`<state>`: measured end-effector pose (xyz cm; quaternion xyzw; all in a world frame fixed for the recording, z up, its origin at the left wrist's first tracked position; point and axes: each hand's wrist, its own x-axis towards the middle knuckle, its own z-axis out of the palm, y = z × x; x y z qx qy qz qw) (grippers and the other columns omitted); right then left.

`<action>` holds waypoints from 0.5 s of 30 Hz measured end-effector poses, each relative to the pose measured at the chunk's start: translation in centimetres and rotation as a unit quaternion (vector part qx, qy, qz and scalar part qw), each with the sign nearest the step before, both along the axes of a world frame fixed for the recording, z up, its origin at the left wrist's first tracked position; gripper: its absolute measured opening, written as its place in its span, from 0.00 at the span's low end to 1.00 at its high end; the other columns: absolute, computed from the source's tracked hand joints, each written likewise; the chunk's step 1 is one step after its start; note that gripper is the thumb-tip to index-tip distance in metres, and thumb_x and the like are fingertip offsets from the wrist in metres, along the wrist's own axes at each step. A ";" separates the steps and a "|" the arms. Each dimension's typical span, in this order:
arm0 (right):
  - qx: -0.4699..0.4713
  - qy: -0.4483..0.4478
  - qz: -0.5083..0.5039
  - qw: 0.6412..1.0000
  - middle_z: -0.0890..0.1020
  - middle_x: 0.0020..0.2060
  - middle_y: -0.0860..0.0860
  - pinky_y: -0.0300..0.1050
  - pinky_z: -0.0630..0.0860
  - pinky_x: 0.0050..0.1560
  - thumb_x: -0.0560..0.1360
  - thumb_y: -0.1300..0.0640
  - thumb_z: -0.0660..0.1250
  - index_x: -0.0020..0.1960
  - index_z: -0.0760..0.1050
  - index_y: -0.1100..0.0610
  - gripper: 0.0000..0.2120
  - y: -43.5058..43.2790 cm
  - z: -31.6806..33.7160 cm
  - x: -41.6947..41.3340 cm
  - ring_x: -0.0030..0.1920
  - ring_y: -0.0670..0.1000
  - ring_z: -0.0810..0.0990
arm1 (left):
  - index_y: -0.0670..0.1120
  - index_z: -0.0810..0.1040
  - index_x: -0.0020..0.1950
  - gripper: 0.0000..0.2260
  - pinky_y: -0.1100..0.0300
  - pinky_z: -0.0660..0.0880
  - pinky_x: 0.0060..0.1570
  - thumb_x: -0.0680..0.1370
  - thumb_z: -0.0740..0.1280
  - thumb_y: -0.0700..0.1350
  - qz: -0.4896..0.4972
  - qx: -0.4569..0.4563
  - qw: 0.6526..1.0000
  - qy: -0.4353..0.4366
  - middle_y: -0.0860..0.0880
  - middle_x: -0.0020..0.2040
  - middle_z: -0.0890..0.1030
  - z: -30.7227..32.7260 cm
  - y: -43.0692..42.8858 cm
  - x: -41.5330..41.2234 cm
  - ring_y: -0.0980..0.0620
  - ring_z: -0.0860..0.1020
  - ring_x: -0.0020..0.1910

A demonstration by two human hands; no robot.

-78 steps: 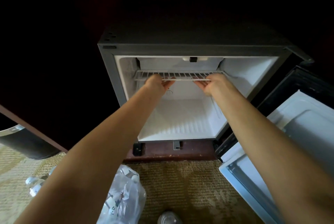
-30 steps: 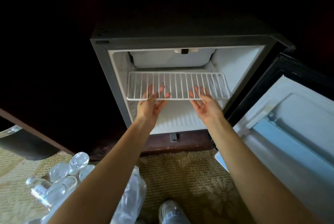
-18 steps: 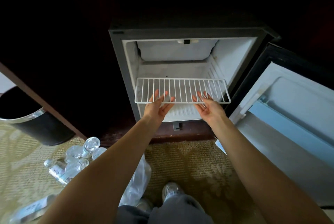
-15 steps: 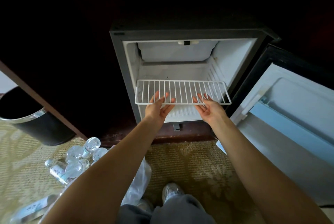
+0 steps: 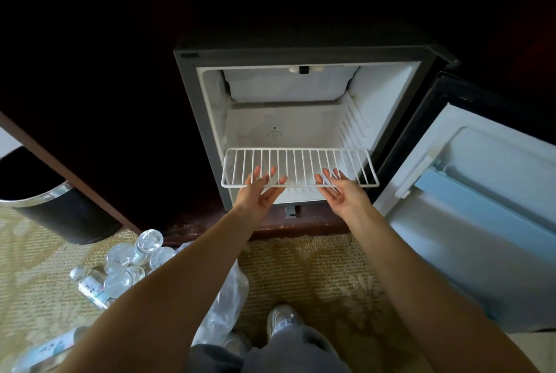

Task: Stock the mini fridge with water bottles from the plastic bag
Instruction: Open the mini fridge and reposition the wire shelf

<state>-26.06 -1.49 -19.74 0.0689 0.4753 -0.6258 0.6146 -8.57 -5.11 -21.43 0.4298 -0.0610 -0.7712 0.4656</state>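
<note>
Far above the left hand (image 5: 259, 195) and the right hand (image 5: 343, 196), the top of the picture is almost all black. The white inside of the mini fridge (image 5: 301, 120), just behind both hands, is the brightest part. Soft light falls on the arms and on the carpet (image 5: 316, 267) below the hands. The water bottles (image 5: 132, 261), down and left of the left hand, have small shiny spots. Straight lines bend near the picture's edges. The arms nearest the camera look a bit blurry.
</note>
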 end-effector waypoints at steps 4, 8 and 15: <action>-0.008 0.008 0.012 1.000 0.78 0.61 0.60 0.54 0.74 0.62 0.78 0.71 0.60 0.53 0.74 0.61 0.09 -0.3 -0.6 -0.4 0.59 0.61 0.79 | 0.50 0.71 0.63 0.16 0.52 0.81 0.45 0.79 0.61 0.35 -0.004 -0.008 1.000 0.014 0.46 0.50 0.83 -1.0 -0.1 -0.2 0.43 0.84 0.43; -0.007 0.015 -0.001 1.000 0.79 0.59 0.61 0.52 0.77 0.56 0.77 0.71 0.61 0.52 0.73 0.61 0.08 -0.4 -0.3 -0.3 0.56 0.60 0.80 | 0.48 0.72 0.61 0.14 0.53 0.82 0.42 0.79 0.62 0.34 0.013 0.009 1.000 0.004 0.44 0.50 0.82 -0.7 -0.4 -0.5 0.42 0.83 0.44; 0.022 -0.054 -0.015 0.998 0.81 0.53 0.58 0.53 0.82 0.42 0.78 0.72 0.59 0.64 0.72 0.63 0.16 1.8 -2.1 0.5 0.48 0.59 0.82 | 0.48 0.72 0.62 0.14 0.55 0.82 0.35 0.79 0.62 0.35 0.005 0.006 0.999 -0.046 0.46 0.49 0.82 -0.6 0.7 -0.4 0.45 0.84 0.35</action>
